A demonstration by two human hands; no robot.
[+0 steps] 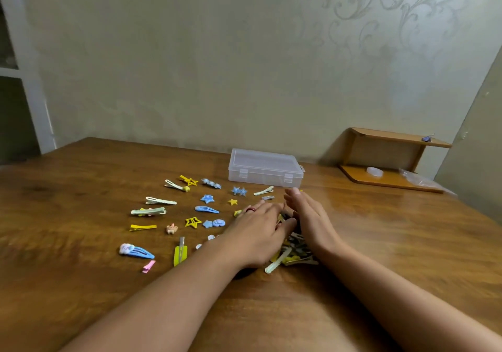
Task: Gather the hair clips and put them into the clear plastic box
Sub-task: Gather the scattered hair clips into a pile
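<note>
Two flat hands are cupping a heap of hair clips on the wooden table.

The left hand and right hand, fingers straight, are pressing in on either side of the pile of clips; more blue, yellow, mint and pink scattered clips are lying to the left. The clear plastic box, frosted and latched shut, is sitting just beyond the hands.
</note>
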